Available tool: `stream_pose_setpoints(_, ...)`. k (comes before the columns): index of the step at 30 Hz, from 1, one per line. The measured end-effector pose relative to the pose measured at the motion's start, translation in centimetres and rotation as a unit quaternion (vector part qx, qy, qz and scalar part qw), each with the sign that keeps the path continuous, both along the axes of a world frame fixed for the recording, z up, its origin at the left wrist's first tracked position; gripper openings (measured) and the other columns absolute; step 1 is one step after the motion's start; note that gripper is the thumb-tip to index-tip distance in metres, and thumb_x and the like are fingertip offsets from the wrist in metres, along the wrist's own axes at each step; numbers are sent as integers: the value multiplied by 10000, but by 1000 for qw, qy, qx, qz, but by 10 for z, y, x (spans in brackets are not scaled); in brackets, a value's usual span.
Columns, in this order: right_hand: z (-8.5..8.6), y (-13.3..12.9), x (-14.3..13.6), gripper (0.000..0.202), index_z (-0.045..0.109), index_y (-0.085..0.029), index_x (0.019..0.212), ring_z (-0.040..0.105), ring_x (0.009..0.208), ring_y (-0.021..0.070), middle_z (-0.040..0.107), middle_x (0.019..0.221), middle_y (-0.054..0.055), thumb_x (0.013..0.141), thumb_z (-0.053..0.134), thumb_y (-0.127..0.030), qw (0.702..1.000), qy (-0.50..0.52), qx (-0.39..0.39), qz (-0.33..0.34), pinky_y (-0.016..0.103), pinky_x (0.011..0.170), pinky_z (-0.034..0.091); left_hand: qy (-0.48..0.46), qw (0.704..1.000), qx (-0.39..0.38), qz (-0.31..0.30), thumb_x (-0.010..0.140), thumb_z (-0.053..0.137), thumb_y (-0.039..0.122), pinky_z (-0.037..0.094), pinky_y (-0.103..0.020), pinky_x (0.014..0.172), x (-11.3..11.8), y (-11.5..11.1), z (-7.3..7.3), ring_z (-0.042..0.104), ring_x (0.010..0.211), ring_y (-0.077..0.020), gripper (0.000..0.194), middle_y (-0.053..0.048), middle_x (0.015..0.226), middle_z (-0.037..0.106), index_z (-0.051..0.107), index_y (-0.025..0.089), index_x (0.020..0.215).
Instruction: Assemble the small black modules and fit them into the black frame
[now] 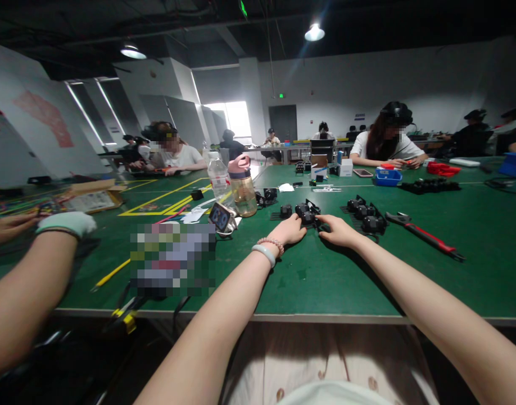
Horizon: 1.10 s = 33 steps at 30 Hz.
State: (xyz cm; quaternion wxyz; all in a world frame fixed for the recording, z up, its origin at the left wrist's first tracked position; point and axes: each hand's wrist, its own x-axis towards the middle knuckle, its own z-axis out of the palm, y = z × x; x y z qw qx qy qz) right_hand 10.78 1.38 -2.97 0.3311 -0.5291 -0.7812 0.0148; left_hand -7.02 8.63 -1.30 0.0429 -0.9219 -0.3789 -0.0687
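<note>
On the green table [283, 287], a black mechanical part [307, 212] lies between my two hands. My left hand [289, 229], with two bracelets at the wrist, has its fingers closed at the part's left front side. From the right, my right hand [337, 230] holds the part's edge between thumb and fingers. A small black block [286, 210] sits just left of the part. To the right of my right hand is a group of similar black parts [366, 215], untouched.
Red-handled pliers [430, 236] lie at right. A bottle [243, 191], a clear bottle [218, 177], a small clock [221, 218] and a blurred-out bundle [171, 259] stand left. Another person's arm [43, 264] reaches in at far left. A blue bin [388, 177] is farther back, by a seated person.
</note>
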Motion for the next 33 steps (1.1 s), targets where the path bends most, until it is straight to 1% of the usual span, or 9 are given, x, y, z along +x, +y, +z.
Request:
stream_pose_setpoints(6,1,-2,-1,453,509,-116,1104,491,1018,193,540,1099,110,658,540,-194,1000,-4,4,0,309,904,367,-19,1000,-1,-5,782,298,455,387,-273,858,0,4,-5,525,941,-202,485,-108,1114,461,438,107,1089)
stream_pose_setpoints(10,4,-5,-4,413,539,-134,1065,508,977,183,563,1048,98,655,542,-178,1000,0,13,20,303,882,377,-26,999,-21,-7,785,296,457,375,-265,863,0,5,-6,505,980,-194,478,-107,1145,455,422,115,1095)
stream_pose_setpoints(14,7,-7,-6,268,599,-145,913,516,926,167,567,984,81,653,541,-173,1000,4,12,25,285,852,385,-25,999,-42,-16,797,297,421,330,-261,906,1,7,-7,446,1069,-183,461,-101,1194,437,384,128,1142)
stream_pose_setpoints(16,8,-7,-5,173,606,-149,812,517,904,162,564,954,73,657,534,-175,1000,4,11,17,280,837,388,-31,998,-39,-32,798,304,406,316,-264,922,1,8,-7,429,1087,-181,457,-102,1200,437,381,124,1148)
stream_pose_setpoints(18,9,-6,-3,140,590,-154,782,518,888,163,566,923,63,660,524,-174,1000,5,12,-2,285,821,394,-39,998,-35,-46,796,311,398,312,-264,929,1,9,-8,426,1091,-179,455,-102,1198,441,382,121,1150)
stream_pose_setpoints(20,7,-4,-1,189,572,-155,845,514,904,170,565,936,65,665,522,-183,1000,5,10,-19,297,821,392,-46,997,-30,-54,798,312,391,309,-260,934,1,9,-8,424,1094,-175,456,-100,1205,437,376,123,1162)
stream_pose_setpoints(25,-3,3,5,435,479,-116,1095,447,1061,207,498,1130,127,696,530,-283,998,-31,-36,-32,329,913,332,-45,997,-16,-56,802,311,371,305,-241,938,1,9,-9,424,1100,-163,440,-89,1211,441,390,133,1164)
stream_pose_setpoints(29,-6,6,7,446,467,-119,1127,442,1077,205,483,1164,129,737,490,-334,995,-53,-79,-31,330,927,323,-34,998,-20,-52,802,311,367,316,-241,930,-1,10,-7,427,1104,-165,440,-87,1215,447,399,131,1163)
stream_pose_setpoints(33,-4,5,7,448,478,-91,1118,448,1071,207,490,1153,144,740,489,-331,994,-62,-80,-27,311,919,334,-27,998,-23,-53,799,320,368,314,-249,937,-1,8,-3,411,1124,-172,449,-87,1234,433,399,130,1171)
